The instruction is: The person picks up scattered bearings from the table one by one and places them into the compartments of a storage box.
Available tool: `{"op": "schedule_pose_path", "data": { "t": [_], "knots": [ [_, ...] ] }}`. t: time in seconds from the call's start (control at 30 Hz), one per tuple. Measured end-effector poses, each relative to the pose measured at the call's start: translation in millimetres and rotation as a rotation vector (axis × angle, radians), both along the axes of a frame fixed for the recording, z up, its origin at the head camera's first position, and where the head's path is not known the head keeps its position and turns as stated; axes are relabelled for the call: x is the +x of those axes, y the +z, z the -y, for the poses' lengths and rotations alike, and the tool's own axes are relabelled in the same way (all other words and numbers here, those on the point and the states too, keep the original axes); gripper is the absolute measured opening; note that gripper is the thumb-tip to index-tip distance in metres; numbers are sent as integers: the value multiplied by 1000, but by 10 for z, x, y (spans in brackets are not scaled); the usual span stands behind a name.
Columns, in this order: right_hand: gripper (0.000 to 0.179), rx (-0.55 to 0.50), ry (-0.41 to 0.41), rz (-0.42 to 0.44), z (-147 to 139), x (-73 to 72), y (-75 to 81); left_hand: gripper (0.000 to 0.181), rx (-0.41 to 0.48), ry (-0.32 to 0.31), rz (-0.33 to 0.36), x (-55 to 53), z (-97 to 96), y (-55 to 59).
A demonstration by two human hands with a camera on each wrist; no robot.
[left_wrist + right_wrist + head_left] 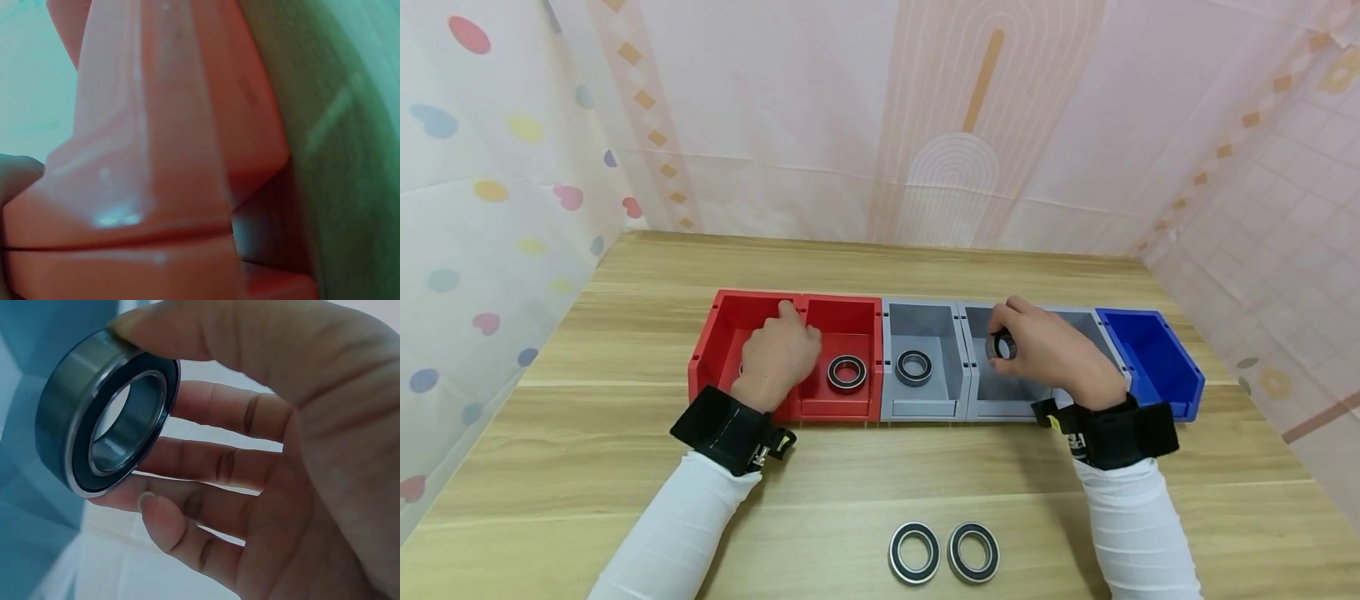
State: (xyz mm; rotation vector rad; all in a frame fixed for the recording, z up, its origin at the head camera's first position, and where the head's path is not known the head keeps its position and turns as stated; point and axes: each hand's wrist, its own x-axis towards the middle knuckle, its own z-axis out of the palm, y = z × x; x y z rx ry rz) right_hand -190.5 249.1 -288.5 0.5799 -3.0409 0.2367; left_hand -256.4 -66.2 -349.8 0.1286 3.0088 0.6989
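Observation:
My right hand [1045, 346] pinches a ball bearing [112, 419] between thumb and fingers, above the grey bins [925, 410]. The bearing is tilted on edge, with a dark seal and bright steel rings. My left hand [778, 354] reaches down into the left red bin [730, 312], close to its divider; its fingertips are mostly hidden. A thin edge of a ring shows beside that wrist, and I cannot tell whether the left fingers hold it. One bearing [847, 373] lies flat in the second red bin [838, 408]. Another bearing [913, 367] lies in the leftmost grey bin.
Two more bearings [914, 553] lie flat side by side on the wooden table [835, 483], near its front edge. A blue bin [1157, 358] ends the row at the right. Patterned curtains [820, 117] hang behind the table and at both sides.

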Motion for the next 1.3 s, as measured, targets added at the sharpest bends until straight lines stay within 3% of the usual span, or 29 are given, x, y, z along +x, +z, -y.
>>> {"op": "schedule_pose_path", "data": {
  "t": [0.27,0.5,0.87,1.3],
  "knots": [
    [35,80,-25,27,-23,-172,-223,41,4,-4,-15,8,7,-11],
    [35,160,3,34,-8,-250,-367,42,11,-2,-24,10,4,-24],
    [43,258,-11,99,12,-308,-455,45,4,4,-27,10,-25,-15],
    [46,224,-13,119,15,-290,-487,46,2,8,-14,19,-34,-25]
  ]
}}
